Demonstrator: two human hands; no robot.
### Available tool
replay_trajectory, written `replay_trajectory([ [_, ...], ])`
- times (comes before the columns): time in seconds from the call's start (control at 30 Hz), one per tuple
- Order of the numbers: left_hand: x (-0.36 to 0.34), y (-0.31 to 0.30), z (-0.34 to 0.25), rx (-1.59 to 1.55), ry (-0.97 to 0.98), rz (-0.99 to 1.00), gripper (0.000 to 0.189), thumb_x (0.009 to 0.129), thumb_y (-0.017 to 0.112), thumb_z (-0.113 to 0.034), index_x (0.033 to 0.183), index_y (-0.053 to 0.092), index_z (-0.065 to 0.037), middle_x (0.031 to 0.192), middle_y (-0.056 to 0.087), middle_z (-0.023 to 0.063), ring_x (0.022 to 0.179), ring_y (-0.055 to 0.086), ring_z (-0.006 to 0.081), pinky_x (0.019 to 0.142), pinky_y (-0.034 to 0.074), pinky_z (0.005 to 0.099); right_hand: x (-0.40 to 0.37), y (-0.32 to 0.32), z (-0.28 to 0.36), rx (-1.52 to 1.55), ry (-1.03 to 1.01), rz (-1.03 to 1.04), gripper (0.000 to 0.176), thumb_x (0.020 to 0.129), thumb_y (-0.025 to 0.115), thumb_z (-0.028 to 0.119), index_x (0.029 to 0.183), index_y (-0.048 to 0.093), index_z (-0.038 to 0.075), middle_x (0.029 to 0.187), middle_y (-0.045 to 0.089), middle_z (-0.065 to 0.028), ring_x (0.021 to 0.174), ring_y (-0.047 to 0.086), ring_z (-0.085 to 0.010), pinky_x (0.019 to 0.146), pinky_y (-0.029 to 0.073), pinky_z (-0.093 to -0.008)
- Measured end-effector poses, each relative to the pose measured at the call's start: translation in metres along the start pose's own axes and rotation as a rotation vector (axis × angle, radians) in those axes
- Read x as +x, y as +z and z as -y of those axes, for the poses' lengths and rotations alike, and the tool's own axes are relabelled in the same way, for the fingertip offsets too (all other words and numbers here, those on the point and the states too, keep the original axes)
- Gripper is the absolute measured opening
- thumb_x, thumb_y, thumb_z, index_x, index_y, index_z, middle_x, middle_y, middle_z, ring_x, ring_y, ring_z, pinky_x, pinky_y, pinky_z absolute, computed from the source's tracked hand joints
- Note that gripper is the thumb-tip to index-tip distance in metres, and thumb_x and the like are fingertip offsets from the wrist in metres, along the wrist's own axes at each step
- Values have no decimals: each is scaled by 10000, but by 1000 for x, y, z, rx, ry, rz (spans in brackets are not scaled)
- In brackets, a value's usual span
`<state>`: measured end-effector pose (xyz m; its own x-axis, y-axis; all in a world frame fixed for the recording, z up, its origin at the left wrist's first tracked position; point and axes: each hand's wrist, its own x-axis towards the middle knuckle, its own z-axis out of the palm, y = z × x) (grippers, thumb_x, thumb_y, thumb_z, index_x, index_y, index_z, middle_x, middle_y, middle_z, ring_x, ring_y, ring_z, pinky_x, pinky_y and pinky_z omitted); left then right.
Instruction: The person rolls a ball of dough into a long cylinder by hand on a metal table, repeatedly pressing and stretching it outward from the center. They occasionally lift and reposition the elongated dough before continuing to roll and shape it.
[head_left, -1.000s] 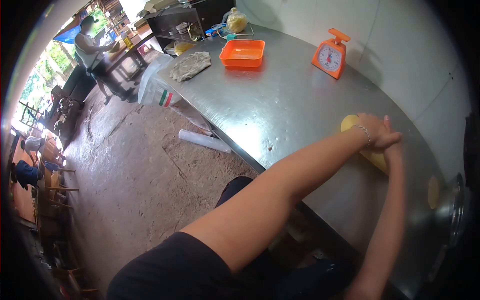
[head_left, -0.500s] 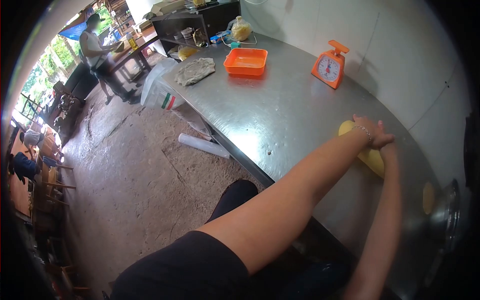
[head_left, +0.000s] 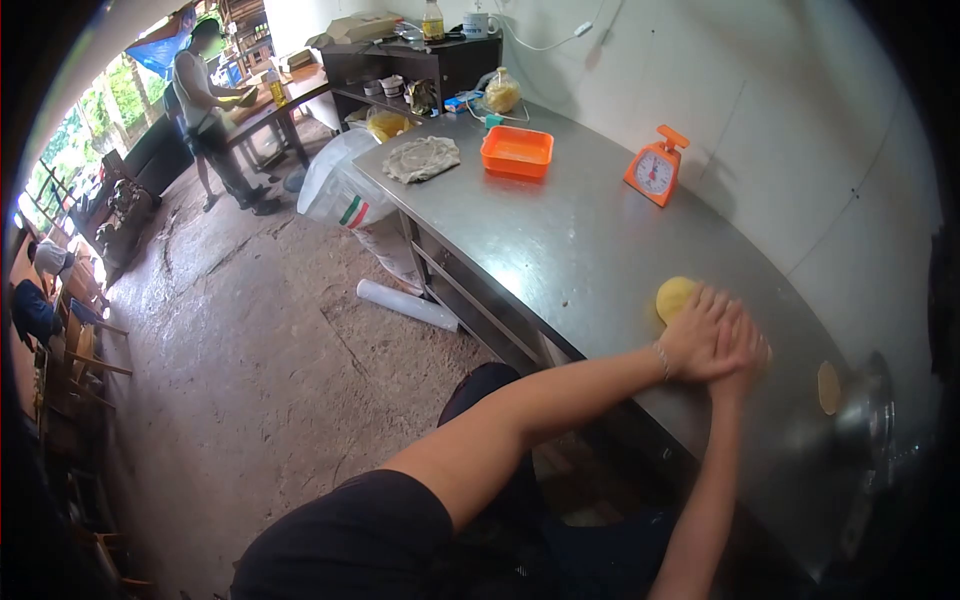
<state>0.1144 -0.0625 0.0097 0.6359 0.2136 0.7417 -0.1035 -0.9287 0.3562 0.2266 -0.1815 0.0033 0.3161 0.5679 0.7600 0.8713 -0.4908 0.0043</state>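
A lump of yellow dough [head_left: 676,299] lies on the steel table, and its far end shows beyond my fingers. My left hand [head_left: 692,338], with a bracelet at the wrist, presses on the dough with its fingers curled over it. Close against it, my right hand [head_left: 738,357] is also on the dough. The two hands overlap, so part of the right hand's fingers and most of the dough are hidden.
On the steel table [head_left: 590,250] stand an orange kitchen scale [head_left: 655,172], an orange tray [head_left: 518,172] and a crumpled cloth [head_left: 421,159]. A metal bowl [head_left: 870,410] sits at the right edge, near a small yellowish piece [head_left: 828,388]. Another person [head_left: 200,100] stands at the back left.
Both hands have drawn back toward my body, with the dough under them. The dough looked long before; now only a rounded end shows. My view has shifted slightly.
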Motion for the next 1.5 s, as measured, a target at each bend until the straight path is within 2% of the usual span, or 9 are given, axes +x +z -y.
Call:
replay_trajectory([
  [0.17,9,-61,-33,-77,-51,296,1197,958,438,-889,1627,474,103,1660,470,373,1620,315,569,1342,136,699,18,-77,13,146,28,196,533,1163,547,443,1490,675,43,1373,734,-216,1314,648,-425,1181,455,-573],
  [0.3,90,-38,-13,-159,-180,177,1117,1033,310,-845,1680,425,59,1709,427,351,1657,269,533,1335,96,730,82,-23,-16,225,32,-10,548,1173,489,488,1428,706,54,1360,739,-213,1259,672,-454,1134,486,-547],
  [0.5,81,-26,18,-59,-430,601,919,1071,259,-749,1285,769,-15,1258,760,309,1250,692,495,1078,508,562,77,12,-9,269,388,538,716,1180,298,646,1303,743,98,1343,734,-247,1264,659,-484,1047,505,-548],
  [0.53,74,-20,22,-46,-376,501,879,1068,290,-730,1008,803,-19,1027,791,284,1000,740,496,885,542,555,82,-5,1,235,473,669,791,1168,264,691,1243,773,90,1285,763,-244,1247,669,-495,1024,514,-567],
  [0.73,55,-27,11,-19,-311,536,896,1061,328,-746,835,786,-9,996,778,293,939,722,494,837,510,554,56,-24,15,164,382,539,783,1171,332,667,1151,788,31,1133,782,-290,1095,721,-504,1000,513,-567],
  [0.93,4,-48,-14,-56,-87,273,879,1050,438,-750,1131,748,68,1254,747,286,1200,672,459,1083,440,554,2,-34,24,117,113,256,596,1177,433,538,1373,707,46,1335,746,-221,1327,645,-438,1160,442,-562],
  [1.07,-44,-59,-38,-45,13,204,1041,1043,445,-766,1643,440,85,1690,440,341,1625,324,522,1367,133,641,-43,-67,50,79,40,95,724,1168,424,596,1536,579,-8,1575,599,-232,1495,526,-432,1256,362,-585],
  [1.27,-113,-92,-86,-10,85,221,1143,1034,428,-813,1750,253,60,1833,200,305,1730,82,462,1378,23,642,-109,-130,88,134,55,117,1005,1114,262,793,1743,341,13,1769,400,-241,1661,336,-455,1352,206,-638],
  [1.5,-87,-79,-71,-2,90,291,1113,1045,435,-778,1750,263,66,1821,242,307,1727,143,444,1378,40,630,-92,-101,72,218,-18,162,910,1148,325,685,1769,259,24,1800,342,-249,1698,240,-463,1363,126,-658],
])
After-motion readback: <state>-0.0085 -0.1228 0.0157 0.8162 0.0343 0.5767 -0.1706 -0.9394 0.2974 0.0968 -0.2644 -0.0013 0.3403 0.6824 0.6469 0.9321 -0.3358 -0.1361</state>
